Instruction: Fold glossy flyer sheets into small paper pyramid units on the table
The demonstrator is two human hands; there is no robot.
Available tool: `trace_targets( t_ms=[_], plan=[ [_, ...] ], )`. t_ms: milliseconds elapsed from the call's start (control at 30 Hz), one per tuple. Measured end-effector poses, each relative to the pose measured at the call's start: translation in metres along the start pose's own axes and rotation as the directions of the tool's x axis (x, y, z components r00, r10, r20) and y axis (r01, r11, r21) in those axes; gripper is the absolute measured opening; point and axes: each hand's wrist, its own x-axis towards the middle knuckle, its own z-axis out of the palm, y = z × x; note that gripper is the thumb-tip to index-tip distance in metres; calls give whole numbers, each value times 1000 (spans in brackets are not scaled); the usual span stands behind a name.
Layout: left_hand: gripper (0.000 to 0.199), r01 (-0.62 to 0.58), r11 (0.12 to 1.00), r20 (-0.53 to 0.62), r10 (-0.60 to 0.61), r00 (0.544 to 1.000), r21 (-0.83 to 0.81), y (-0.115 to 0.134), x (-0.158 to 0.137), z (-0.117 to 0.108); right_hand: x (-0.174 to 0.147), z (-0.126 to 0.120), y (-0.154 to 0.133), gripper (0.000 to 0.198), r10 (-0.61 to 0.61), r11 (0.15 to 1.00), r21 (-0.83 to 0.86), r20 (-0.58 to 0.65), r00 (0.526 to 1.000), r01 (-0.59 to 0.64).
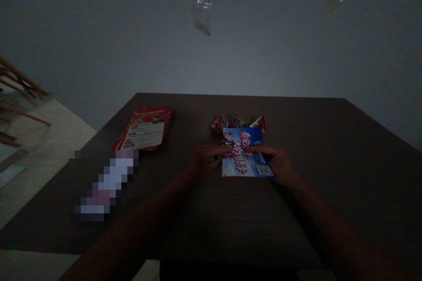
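Head view: forearms (150,215) angled inward, left hand (203,158) and right hand (281,164) pinch a leaflet (238,162) in closed grip.

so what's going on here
A person's left hand and right hand hold a blue sheet by its two sides, over a dark table. Just beyond it sit a few small folded shapes, partly hidden by the sheet. A stack of red leaflets lies farther left.

Head-worn camera, close above the near edge of a rectangular dark-brown wood-grain table (329,149), faces forward and down toward the flat grey wall (280,52) beyond.
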Motion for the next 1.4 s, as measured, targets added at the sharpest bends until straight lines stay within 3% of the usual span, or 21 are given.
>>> trace_targets(
  t_ms=[100,367,700,1133,1400],
  plan=[
    [26,-60,998,-21,60,998,8,-1,0,1,0,-1,1,36,-7,1000,-1,13,1000,7],
    [22,-56,998,-68,55,996,-5,-4,-3,1,0,-3,-1,33,-83,991,-107,-7,997,82],
    [24,66,998,-74,-66,995,-3,5,0,-3,0,-4,-1,26,-107,985,-139,-34,994,102],
    [10,104,989,-156,-120,980,-106,7,2,-1,-1,-3,3,16,-131,978,-177,-83,988,114],
    [13,253,937,-140,-291,946,-240,15,2,2,-2,-2,5,29,-119,960,-270,-151,981,75]
  ],
)
